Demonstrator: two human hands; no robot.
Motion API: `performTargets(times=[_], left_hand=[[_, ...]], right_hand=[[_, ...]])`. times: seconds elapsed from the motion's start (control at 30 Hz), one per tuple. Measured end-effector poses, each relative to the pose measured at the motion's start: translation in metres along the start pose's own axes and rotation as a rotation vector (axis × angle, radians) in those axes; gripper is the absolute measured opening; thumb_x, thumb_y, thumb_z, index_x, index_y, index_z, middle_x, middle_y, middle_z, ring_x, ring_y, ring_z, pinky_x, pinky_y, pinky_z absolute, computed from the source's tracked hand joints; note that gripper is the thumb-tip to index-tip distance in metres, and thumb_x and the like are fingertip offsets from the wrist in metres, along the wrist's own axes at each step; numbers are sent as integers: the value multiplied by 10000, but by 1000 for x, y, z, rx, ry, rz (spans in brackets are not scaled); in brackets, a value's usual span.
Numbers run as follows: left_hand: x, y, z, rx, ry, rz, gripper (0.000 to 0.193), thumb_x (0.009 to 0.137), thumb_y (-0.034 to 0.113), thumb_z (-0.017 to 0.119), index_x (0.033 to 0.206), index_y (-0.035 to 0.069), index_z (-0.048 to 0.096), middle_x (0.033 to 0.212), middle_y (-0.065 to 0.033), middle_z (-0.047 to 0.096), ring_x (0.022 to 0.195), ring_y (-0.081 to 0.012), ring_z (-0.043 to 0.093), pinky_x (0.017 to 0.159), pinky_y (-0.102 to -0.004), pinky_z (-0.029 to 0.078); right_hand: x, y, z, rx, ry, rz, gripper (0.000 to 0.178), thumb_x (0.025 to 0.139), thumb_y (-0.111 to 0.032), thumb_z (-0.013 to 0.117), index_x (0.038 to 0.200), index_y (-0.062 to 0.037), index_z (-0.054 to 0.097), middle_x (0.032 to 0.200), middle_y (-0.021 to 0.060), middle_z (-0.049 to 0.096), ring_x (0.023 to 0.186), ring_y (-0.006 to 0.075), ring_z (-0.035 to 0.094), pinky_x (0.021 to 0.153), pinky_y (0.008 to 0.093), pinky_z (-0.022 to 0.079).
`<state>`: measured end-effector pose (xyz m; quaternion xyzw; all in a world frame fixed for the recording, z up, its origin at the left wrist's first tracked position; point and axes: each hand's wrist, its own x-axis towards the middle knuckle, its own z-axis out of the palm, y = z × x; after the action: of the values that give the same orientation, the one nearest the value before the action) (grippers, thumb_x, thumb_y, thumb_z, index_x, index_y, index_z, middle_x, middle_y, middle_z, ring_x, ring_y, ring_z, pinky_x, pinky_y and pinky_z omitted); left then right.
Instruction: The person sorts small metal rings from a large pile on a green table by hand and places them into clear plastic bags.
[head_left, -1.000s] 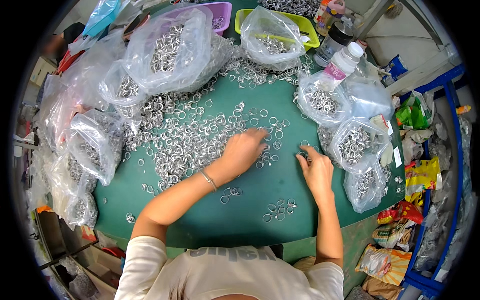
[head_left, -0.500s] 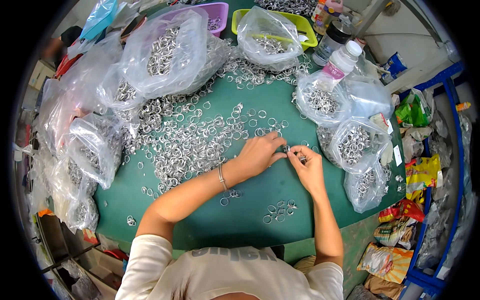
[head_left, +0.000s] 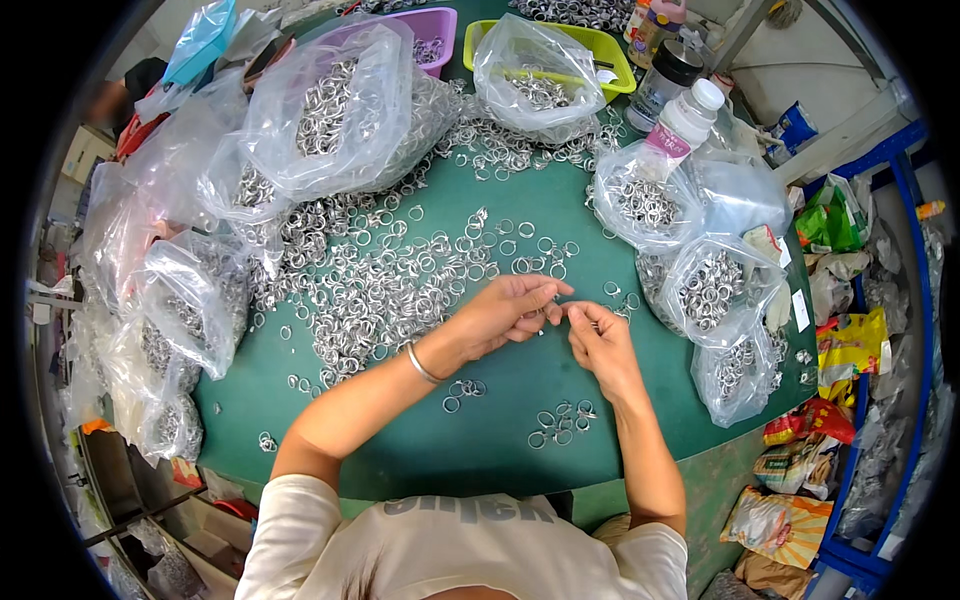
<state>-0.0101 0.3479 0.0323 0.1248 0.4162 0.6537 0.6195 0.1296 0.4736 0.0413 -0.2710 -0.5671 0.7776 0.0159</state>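
In front of me, above the green table (head_left: 480,380), my two hands nearly meet at the fingertips. My left hand (head_left: 505,315), with a metal bangle at its wrist, is closed in a pinch; a small silvery ring shows only in part at its fingertips. Close by on the right, my right hand (head_left: 603,348) has its thumb and fingers pressed together. A glint of metal shows among its curled fingers, mostly hidden. Left of my hands spreads a large heap of silvery rings (head_left: 375,310). Two small groups of rings (head_left: 562,422) lie nearer to me.
Clear plastic bags of rings (head_left: 325,110) crowd the left and far side, more bags (head_left: 710,290) the right. A purple basin (head_left: 437,25) and a yellow-green basin (head_left: 615,65) stand at the back. Bottles (head_left: 690,115) are at far right, beside a blue rack (head_left: 905,190).
My left hand has turned and curled its fingers, drawing slightly left and down. My right hand has shifted a little down, its fingers more curled. The ring between the fingertips is less visible.
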Motion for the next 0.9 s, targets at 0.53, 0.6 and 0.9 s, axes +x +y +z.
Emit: performTargets(times=[0.53, 0.6, 0.9], left_hand=[[-38, -12, -3, 141, 386, 112, 201, 956, 146, 510, 1058, 12, 620, 804, 0, 565, 560, -27, 396, 436, -158, 274], [-41, -16, -2, 136, 343, 92, 206, 955, 100, 494, 1098, 17, 615, 806, 23, 548, 579, -21, 388, 450, -156, 262], [-46, -21, 8, 359, 368, 169, 195, 912, 118, 576, 1078, 37, 640, 739, 48, 537, 595, -11, 410, 491, -174, 316]], right_hand=[[6, 11, -2, -1076, 256, -573, 196, 776, -108, 710, 953, -57, 644, 632, 90, 548, 502, 258, 518, 489, 357, 410], [11, 23, 2, -1160, 281, -655, 165, 786, -111, 702, 924, -50, 633, 658, 102, 581, 537, 272, 565, 499, 369, 428], [-3, 16, -8, -400, 189, -259, 77, 864, -86, 654, 852, -10, 647, 601, -52, 508, 489, 33, 397, 445, 221, 297]])
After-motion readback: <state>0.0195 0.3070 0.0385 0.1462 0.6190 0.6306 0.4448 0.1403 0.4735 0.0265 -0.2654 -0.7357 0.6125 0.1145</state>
